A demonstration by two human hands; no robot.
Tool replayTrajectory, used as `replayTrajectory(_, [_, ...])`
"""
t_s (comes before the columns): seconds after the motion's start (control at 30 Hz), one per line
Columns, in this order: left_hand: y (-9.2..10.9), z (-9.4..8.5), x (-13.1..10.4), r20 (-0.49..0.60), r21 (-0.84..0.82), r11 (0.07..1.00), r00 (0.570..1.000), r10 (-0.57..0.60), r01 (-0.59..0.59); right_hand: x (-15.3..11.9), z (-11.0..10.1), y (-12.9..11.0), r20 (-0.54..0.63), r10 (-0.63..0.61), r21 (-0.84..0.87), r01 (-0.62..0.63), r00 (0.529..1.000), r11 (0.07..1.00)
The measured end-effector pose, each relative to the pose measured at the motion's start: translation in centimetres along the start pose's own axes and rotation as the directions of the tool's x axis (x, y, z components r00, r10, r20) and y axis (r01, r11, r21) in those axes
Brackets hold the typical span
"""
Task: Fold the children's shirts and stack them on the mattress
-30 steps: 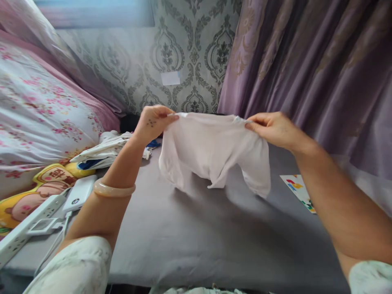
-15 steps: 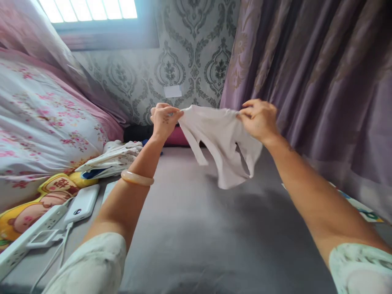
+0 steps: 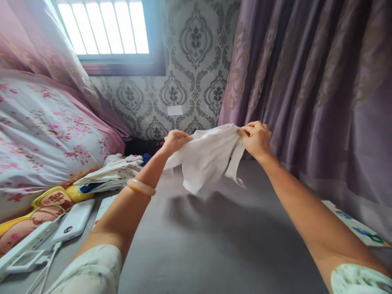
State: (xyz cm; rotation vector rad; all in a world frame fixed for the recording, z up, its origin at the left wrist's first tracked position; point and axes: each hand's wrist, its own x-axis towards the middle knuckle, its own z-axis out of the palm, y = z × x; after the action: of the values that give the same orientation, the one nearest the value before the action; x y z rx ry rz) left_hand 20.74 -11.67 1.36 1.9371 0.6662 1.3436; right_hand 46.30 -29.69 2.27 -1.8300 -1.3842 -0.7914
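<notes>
A small white long-sleeved shirt (image 3: 208, 157) hangs in the air above the grey bed sheet (image 3: 214, 249). My left hand (image 3: 177, 141) pinches it at one shoulder, and my right hand (image 3: 255, 136) pinches the other shoulder. The body of the shirt swings down and to the left between my hands, its lower edge off the sheet. One sleeve dangles under my right hand; the other trails behind my left wrist, partly hidden.
On the left lie a pile of folded clothes (image 3: 113, 171), a yellow cartoon cushion (image 3: 55, 200), a white power bank (image 3: 73, 220), a power strip (image 3: 33, 241) and cables. Floral bedding (image 3: 52, 139) rises behind them. A purple curtain (image 3: 306, 90) hangs at right, above a printed board (image 3: 355, 224).
The shirt has swung to the left, its hem now below my left hand's side. The view has tilted up, so both hands appear lower, and the right hand a little closer to the left.
</notes>
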Motion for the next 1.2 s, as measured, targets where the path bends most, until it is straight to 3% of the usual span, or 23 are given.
replayTrajectory(0.1, [-0.3,0.1,0.1,-0.084,-0.022,0.999,0.996,-0.026,0.024,0.2,0.4,0.3,0.054,0.01,0.024,-0.012,0.998,1.0])
replayTrajectory(0.2, [-1.0,0.4,0.1,-0.064,-0.052,0.998,0.997,-0.044,0.041,0.3,0.8,0.4,0.026,0.077,0.051,-0.078,0.997,0.996])
replayTrajectory(0.4, [-1.6,1.4,-0.1,-0.035,-0.13,0.987,0.994,-0.103,0.098,0.3,1.7,0.2,0.158,0.213,0.196,-0.242,0.964,0.95])
replayTrajectory(0.6, [-1.3,2.3,-0.4,-0.069,-0.073,0.988,0.988,-0.14,0.135,0.3,2.3,0.2,0.138,0.317,0.172,-0.338,0.938,0.925])
replayTrajectory(0.77, [-1.1,3.0,-1.0,-0.167,0.038,0.99,0.978,-0.128,0.136,-0.3,1.7,-0.6,0.161,0.326,0.159,-0.35,0.932,0.923])
replayTrajectory(0.9, [-0.4,3.5,-2.5,-0.271,0.189,0.979,0.963,-0.018,0.071,-1.2,0.9,-1.7,0.119,0.266,0.17,-0.283,0.957,0.944])
replayTrajectory(1.0, [0.3,3.4,-4.0,-0.358,0.328,0.945,0.925,0.129,-0.005,-1.9,0.1,-2.4,0.049,0.207,0.187,-0.212,0.977,0.959])
replayTrajectory(1.1, [1.3,2.5,-5.8,-0.381,0.48,0.87,0.867,0.322,-0.112,-3.0,-1.4,-2.8,-0.023,0.13,0.178,-0.124,0.991,0.976])
replayTrajectory(1.2, [2.7,0.7,-7.9,-0.337,0.613,0.768,0.82,0.463,-0.182,-4.5,-3.7,-3.1,-0.093,-0.01,0.146,0.024,0.996,0.989])
